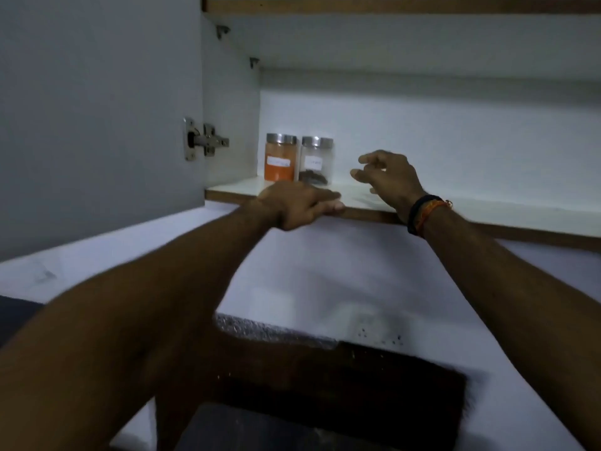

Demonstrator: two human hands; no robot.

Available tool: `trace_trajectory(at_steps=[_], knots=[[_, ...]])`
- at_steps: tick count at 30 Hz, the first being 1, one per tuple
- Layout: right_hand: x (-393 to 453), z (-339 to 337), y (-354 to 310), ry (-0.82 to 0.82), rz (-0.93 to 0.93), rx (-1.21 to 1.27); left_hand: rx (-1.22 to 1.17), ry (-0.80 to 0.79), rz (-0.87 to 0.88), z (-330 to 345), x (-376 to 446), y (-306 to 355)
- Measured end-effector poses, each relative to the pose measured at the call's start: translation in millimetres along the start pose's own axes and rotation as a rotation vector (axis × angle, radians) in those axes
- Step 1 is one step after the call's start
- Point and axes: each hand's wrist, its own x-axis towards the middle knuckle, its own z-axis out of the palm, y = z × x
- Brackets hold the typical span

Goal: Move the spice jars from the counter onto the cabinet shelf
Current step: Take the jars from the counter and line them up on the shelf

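Two spice jars with steel lids stand side by side at the back left of the cabinet shelf [471,211]. The left jar [281,159] holds orange powder; the clear jar [316,162] beside it has a little dark spice at its bottom. My left hand [300,205] rests flat on the shelf's front edge just in front of the jars, fingers over the lip, holding nothing. My right hand [387,175] hovers over the shelf to the right of the clear jar, fingers spread and empty, with a dark wristband on the wrist.
The cabinet door [97,109] stands open on the left, its metal hinge [203,141] at shelf height. An upper shelf [390,6] runs above. Below lie the white wall and a dark countertop [325,379].
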Motion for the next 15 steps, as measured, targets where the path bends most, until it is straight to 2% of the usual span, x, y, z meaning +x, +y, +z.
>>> trace_trajectory(at_steps=[6, 10, 13, 15], knots=[[-87.2, -25.8, 12.7, 0.210, -0.172, -0.131, -0.009, 0.399, 0.000, 21.1, -26.5, 48.0], [-144.7, -31.4, 42.4, 0.339, -0.200, -0.163, -0.044, 0.434, -0.088, 54.1, -46.4, 93.9], [-188.6, -31.9, 72.5, 0.354, -0.079, -0.186, -0.263, 0.489, -0.067, 80.2, -64.2, 131.4], [-221.2, -29.5, 96.6, 0.294, 0.035, -0.184, -0.418, 0.412, -0.022, 104.9, -79.6, 155.7]])
